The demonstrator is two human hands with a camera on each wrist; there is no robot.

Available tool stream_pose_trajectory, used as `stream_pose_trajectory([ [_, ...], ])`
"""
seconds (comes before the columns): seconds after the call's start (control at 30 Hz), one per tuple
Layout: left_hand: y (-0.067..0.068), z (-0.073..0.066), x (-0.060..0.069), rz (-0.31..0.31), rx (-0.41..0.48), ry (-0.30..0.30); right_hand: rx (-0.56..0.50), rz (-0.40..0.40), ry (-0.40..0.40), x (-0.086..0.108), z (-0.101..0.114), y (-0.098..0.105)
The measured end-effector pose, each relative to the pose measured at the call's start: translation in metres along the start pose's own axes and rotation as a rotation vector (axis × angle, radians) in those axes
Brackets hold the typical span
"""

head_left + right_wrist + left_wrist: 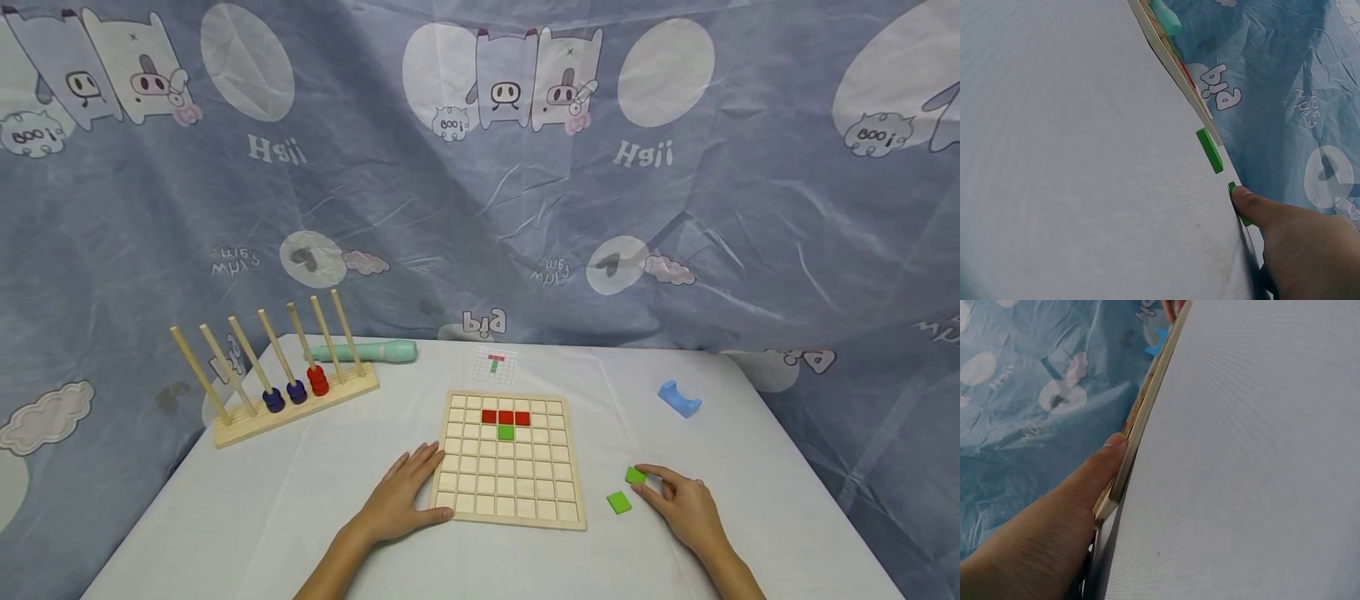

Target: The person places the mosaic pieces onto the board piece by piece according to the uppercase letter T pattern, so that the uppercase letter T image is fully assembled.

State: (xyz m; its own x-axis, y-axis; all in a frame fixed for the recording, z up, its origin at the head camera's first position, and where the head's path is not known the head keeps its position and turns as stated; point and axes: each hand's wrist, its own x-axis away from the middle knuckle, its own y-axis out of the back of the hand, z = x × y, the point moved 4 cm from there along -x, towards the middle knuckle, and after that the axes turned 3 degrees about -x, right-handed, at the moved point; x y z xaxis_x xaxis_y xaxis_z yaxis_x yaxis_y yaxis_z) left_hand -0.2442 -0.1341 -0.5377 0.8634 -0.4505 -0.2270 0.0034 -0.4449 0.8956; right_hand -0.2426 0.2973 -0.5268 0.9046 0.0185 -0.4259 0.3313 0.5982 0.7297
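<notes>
A wooden grid board (525, 522) lies at the middle of the table, with three red tiles (506, 417) in a row and one green tile (506, 432) below the middle one. My left hand (401, 496) rests at its left edge, fingers extended; in the left wrist view the thumb of that hand (1054, 519) touches the board's side (1141, 431). Right of the board, my right hand (686, 508) pinches a green tile (635, 475) between thumb and finger. Another green tile (618, 502) lies beside it, also in the right wrist view (1210, 151).
At the left stands a wooden rack (300, 407) with upright pegs and blue and red rings. Behind it lies a mint-green cylinder (397, 351). A small patterned card (495, 366) is behind the board, and a light-blue holder (679, 399) sits at the right.
</notes>
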Motion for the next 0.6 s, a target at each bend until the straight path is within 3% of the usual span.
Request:
stream_pose_trajectory([
  [0.37,-0.001,0.000,-0.001,0.007,-0.004,0.004,0.018,-0.025,0.016,-0.005,0.003,-0.002],
  [0.6,0.001,-0.002,0.000,0.002,0.010,-0.001,-0.023,-0.037,0.066,-0.014,0.016,-0.012],
])
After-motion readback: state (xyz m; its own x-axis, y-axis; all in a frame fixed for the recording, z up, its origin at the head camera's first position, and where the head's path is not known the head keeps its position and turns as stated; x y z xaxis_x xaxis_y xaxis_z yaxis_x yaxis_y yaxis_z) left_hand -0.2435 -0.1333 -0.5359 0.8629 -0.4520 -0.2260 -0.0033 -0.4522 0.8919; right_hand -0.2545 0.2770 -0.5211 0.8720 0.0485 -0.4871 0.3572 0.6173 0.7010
